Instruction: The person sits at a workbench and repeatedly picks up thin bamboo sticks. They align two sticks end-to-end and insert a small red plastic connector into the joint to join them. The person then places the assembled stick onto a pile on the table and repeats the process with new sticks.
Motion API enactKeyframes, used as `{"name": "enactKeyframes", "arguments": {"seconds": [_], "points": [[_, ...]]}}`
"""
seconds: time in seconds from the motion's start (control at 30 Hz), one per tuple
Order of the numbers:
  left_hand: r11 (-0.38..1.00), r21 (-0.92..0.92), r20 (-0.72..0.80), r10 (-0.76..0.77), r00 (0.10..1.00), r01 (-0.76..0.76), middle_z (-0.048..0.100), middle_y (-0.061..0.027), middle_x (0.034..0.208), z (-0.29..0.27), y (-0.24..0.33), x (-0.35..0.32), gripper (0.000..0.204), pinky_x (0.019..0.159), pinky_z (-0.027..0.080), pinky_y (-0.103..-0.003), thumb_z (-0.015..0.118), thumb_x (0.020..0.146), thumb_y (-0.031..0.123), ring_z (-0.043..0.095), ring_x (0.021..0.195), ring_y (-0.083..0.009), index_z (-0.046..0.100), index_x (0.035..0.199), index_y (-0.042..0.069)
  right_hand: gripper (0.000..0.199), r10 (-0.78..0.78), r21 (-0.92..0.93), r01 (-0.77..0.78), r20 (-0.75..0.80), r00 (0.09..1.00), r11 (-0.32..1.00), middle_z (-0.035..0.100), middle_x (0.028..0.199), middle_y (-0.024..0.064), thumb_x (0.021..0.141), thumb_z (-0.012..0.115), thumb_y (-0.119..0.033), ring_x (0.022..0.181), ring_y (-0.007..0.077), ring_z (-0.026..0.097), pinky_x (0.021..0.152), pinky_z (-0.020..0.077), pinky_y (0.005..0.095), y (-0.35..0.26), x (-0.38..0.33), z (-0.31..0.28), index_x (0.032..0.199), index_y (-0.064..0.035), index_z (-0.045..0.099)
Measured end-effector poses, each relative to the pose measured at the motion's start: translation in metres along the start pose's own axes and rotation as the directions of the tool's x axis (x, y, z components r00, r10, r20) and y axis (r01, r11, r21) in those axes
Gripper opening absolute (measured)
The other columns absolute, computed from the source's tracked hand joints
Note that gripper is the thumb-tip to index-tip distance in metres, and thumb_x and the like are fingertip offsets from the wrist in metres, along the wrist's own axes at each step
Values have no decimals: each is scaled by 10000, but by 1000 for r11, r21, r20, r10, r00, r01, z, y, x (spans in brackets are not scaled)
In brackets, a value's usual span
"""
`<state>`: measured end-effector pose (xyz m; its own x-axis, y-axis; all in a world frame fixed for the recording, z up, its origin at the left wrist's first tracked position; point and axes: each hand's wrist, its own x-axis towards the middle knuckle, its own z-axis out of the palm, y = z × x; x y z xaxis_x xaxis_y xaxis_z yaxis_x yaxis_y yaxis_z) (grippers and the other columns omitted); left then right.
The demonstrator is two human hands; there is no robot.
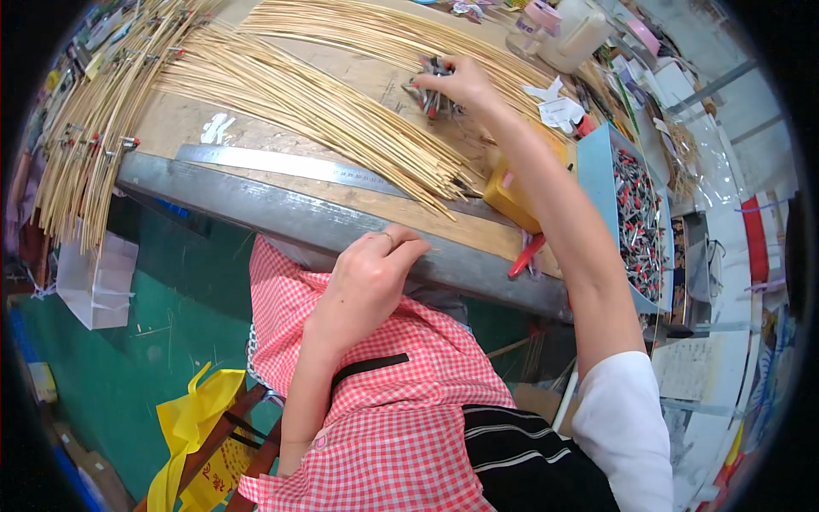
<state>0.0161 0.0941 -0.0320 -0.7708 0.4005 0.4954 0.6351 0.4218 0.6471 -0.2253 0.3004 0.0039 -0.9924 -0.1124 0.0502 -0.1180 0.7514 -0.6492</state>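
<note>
My right hand (465, 88) reaches over the far part of the workbench. Its fingers are closed on a bunch of small metal clips (436, 101) with dark and reddish ends. Several of these clips stick out below the fingers, near the thin bamboo sticks (328, 119) spread across the board. My left hand (372, 277) rests at the bench's grey front edge (281, 205), with a ring on one finger. Its fingers are curled together, and whatever they may hold is hidden. A steel ruler (299, 165) lies behind that edge.
At the right stands a light-blue box (600, 162) filled with clips. A yellow container (505, 194) and a red-handled tool (527, 256) are beside my right forearm. Clipped sticks (85, 171) overhang the left end. Bottles (576, 34) stand at the back; a yellow bag (194, 418) hangs lower left.
</note>
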Motion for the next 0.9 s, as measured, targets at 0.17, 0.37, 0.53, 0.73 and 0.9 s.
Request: {"name": "enactKeyframes", "arguments": {"seconds": [0.17,0.37,0.53,0.73,0.9], "points": [[1000,-6,-14,-18,1000,18,635,-122,965,0,-2,-4,211,753,513,-379,614,765,-31,629,854,-314,642,968,19,457,-176,-72,185,114,978,980,660,981,124,800,707,-327,778,222,652,692,538,324,-5,2,-3,1091,21,648],[999,-28,-23,32,999,-32,621,-110,978,-3,1,-3,298,768,506,-383,584,693,-53,618,858,-311,634,976,25,289,23,-180,-31,-51,998,983,648,1061,256,841,575,-113,931,376,651,802,540,435,14,44,-30,1063,59,643],[1000,0,-23,18,1000,-18,621,-112,973,-6,-1,-3,286,768,506,-381,583,711,-49,618,856,-312,635,982,24,169,-179,-723,99,-35,983,683,627,976,296,797,510,-27,937,430,617,789,512,477,71,54,-21,880,57,631],[1000,3,-31,7,999,-7,623,-117,972,-9,-3,-4,279,769,506,-383,584,717,-46,620,856,-313,635,982,24,146,-264,-653,103,-152,953,750,646,961,216,798,543,-85,919,407,612,775,492,498,69,44,-23,892,-26,638],[1000,17,-39,14,999,-14,624,-119,974,-8,0,-3,281,772,505,-386,581,718,-49,621,859,-317,635,984,23,155,-244,-686,148,-45,969,713,642,981,209,822,532,-95,948,404,606,790,487,498,72,37,-28,921,-15,620]]}}
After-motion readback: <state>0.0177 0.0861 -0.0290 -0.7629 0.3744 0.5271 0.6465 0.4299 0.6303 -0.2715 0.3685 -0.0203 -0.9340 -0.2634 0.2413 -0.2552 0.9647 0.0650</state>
